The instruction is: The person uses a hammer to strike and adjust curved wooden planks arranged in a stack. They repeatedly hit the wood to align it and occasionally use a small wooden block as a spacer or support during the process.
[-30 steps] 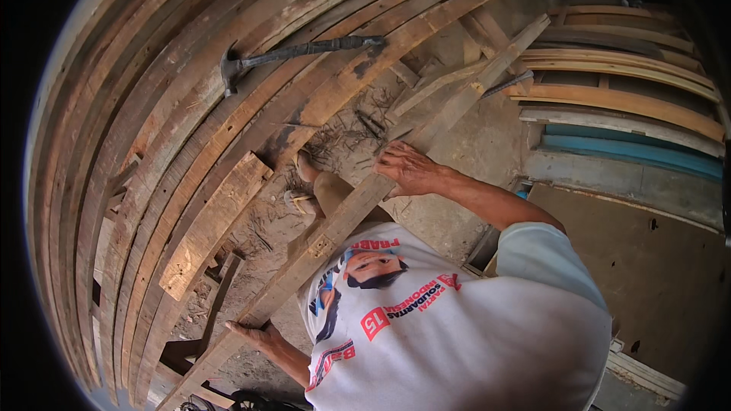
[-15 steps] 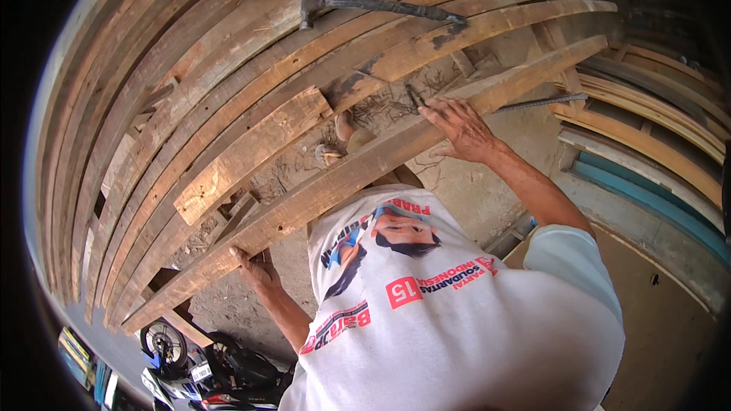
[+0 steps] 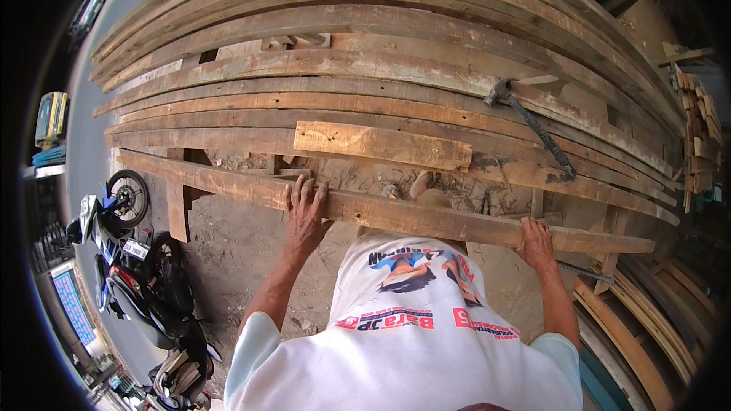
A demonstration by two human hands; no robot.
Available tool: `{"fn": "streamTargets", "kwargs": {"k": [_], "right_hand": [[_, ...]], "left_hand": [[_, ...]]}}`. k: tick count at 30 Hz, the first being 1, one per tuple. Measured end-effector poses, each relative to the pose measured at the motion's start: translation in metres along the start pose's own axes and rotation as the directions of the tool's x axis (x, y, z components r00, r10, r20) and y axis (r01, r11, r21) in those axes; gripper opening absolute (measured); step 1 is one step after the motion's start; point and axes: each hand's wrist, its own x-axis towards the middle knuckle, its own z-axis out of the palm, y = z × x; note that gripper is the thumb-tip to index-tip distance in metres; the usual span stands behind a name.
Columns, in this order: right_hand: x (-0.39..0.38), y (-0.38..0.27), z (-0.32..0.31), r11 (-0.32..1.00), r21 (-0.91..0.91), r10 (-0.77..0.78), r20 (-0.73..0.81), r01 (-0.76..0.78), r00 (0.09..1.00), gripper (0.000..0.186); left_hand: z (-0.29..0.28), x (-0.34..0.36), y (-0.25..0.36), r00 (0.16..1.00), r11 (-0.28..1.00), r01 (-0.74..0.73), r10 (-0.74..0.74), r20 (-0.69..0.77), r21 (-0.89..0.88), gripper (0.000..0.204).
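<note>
- A row of long beams (image 3: 365, 66) lies side by side, ahead of the person.
- The loose beam (image 3: 411, 217) crosses just before the white shirt (image 3: 442, 358); steadying it seems the step in hand, and the next move probably calls for both hands working evenly.
- A short plank (image 3: 381, 143) lies on the row's near edge.
- A hammer (image 3: 536, 123) rests across the row, rightward.
- Left hand (image 3: 306, 217): spread fingers grasp the loose beam.
- Right hand (image 3: 536, 243): fingers curl over it, toward its right end.
</note>
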Motion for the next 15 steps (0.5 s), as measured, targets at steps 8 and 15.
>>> {"fn": "streamTargets", "kwargs": {"k": [8, 15], "right_hand": [[-0.045, -0.045, -0.015, 0.992, -0.100, -0.071, 0.083, 0.079, 0.994, 0.067], [-0.019, -0.032, -0.119, 0.989, -0.092, -0.130, -0.118, 0.120, 0.984, 0.055]], "left_hand": [[-0.034, -0.010, -0.056, 0.972, 0.988, -0.145, 0.153, 0.178, -0.057, 0.069], [-0.150, 0.050, -0.007, 0.988, 0.993, -0.085, 0.095, 0.126, -0.077, 0.074]]}}
